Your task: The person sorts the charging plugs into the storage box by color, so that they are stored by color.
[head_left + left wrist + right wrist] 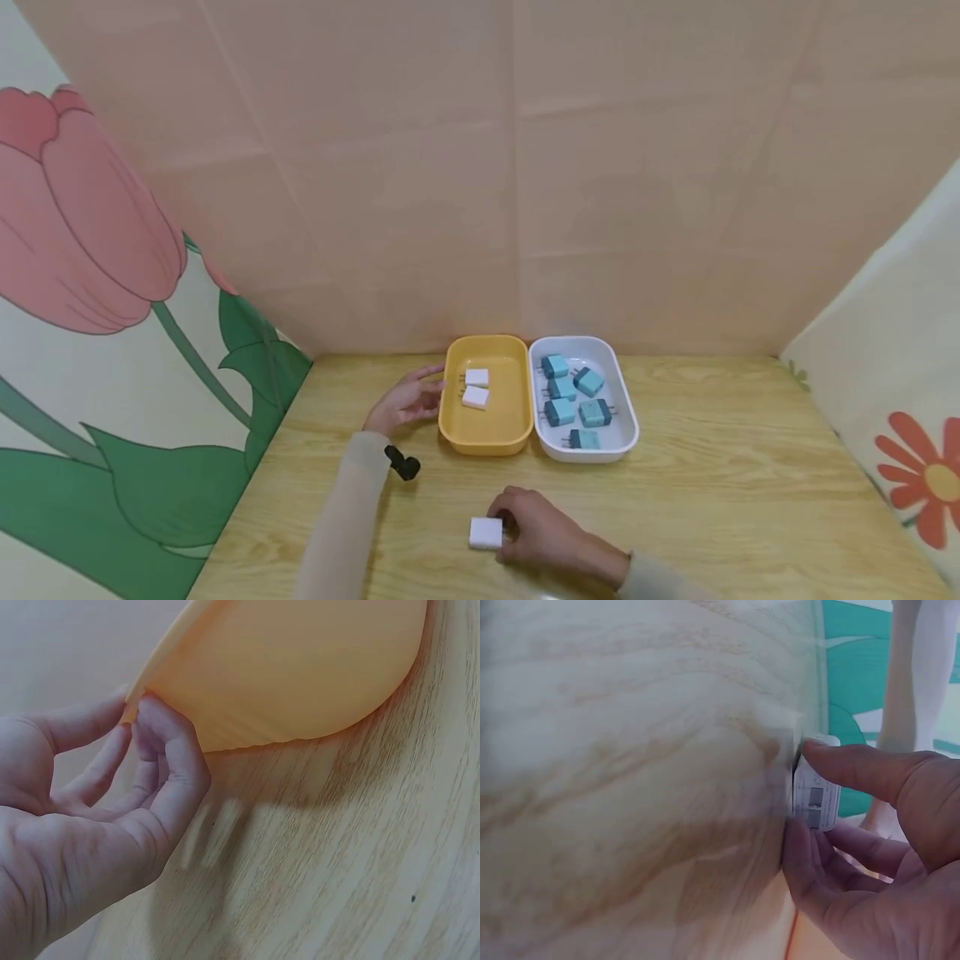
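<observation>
In the head view my right hand (543,537) pinches a white charger plug (486,533) between thumb and fingers, low over the table in front of the trays. The right wrist view shows the grey port on the end of this charger plug (816,795). My left hand (408,404) is at the left side of a yellow tray (487,437). Seen from the left wrist, thumb and fingers pinch the rim of that tray (300,682). Two white charger plugs (476,397) lie inside it, prongs to the left.
A white tray (626,429) stands against the yellow one's right side. It holds several blue-green charger plugs (588,382). Behind both trays rises a beige cloth backdrop (517,208). The wooden table (735,483) runs on to the right, toward a flower-printed side panel (900,400).
</observation>
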{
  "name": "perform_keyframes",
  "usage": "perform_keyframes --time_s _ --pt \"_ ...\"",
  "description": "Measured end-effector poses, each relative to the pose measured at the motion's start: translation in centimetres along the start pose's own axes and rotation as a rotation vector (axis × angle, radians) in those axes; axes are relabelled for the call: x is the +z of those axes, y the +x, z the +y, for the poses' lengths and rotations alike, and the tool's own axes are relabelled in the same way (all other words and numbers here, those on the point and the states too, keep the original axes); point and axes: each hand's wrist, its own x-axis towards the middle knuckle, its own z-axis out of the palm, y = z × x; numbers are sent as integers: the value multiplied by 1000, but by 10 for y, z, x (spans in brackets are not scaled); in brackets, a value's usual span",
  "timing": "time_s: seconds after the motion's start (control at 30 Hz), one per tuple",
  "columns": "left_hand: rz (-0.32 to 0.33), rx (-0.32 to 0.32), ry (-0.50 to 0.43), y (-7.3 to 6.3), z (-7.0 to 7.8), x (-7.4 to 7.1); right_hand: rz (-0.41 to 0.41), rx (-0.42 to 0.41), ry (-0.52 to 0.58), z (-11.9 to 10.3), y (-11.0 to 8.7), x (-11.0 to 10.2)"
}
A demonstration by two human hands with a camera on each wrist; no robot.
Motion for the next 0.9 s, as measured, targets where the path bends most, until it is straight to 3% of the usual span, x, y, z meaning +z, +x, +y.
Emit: perform_keyframes --time_s 0.17,0.9 --pt "7 5 4 0 3 1 31 -1 65 1 0 -5" --pt "25 -15 -29 3 -1 -1 46 35 124 4 -2 0"
